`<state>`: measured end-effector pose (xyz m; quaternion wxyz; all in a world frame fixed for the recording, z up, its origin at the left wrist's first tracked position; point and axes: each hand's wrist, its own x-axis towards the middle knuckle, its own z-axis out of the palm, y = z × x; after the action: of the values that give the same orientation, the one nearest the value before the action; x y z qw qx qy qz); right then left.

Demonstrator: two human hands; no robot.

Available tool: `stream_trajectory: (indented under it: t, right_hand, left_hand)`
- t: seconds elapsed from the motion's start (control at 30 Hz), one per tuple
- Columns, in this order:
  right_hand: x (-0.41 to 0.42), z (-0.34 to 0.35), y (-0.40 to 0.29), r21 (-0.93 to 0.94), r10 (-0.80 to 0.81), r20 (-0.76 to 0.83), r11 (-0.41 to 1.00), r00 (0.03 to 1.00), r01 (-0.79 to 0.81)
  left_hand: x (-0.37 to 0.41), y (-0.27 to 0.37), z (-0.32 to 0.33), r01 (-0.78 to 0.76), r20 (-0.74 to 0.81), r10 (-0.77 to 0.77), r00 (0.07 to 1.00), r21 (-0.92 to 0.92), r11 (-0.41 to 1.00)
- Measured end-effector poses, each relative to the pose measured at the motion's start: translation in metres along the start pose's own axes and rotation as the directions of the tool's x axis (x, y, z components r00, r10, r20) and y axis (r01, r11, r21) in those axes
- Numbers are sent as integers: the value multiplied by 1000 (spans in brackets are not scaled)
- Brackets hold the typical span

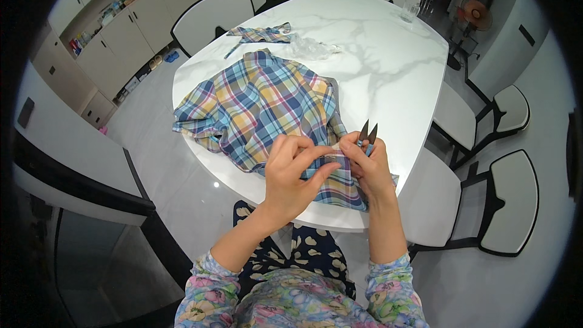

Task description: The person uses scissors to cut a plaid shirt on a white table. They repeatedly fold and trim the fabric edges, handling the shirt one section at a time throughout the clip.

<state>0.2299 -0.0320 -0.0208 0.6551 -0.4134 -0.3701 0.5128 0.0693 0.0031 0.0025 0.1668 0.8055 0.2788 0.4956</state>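
Note:
A plaid shirt [268, 105] in blue, yellow and white lies spread over the near part of the table, its collar pointing away from me. My right hand [374, 166] pinches a part of the shirt near the table's front edge. Tucked in that same hand are small thread snips [368, 139], dark blades pointing up and apart. My left hand [291, 173] is over the cloth beside it, thumb and forefinger apart at the pinched part. Whether a thread lies between those fingertips is too small to tell.
On the white marble-look table [387, 77], a strip of matching plaid cloth [262, 34] and crumpled clear plastic [312, 48] lie beyond the shirt. A clear glass [410, 11] stands at the far right. White chairs [510, 202] surround the table. A fan [476, 13] stands behind.

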Motion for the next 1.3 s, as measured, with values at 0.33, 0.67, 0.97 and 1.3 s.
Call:
stream_trajectory:
  t: [0.33,0.67,0.97,1.3]
  right_hand:
    - [0,0,1,-17,-3,41,1000,999,4]
    - [2,-3,8,-142,-148,-25,979,989,143]
    - [-1,-6,6,-7,-75,27,997,997,75]
    - [0,-8,8,31,-78,85,997,993,75]
  left_hand:
    - [-9,-5,12,1,-45,-3,999,-55,998]
    - [-14,1,-8,201,-31,-220,975,-306,931]
    - [-14,-7,-25,131,-7,-134,991,-165,978]
    - [-8,-19,-39,303,143,-277,950,-634,712]
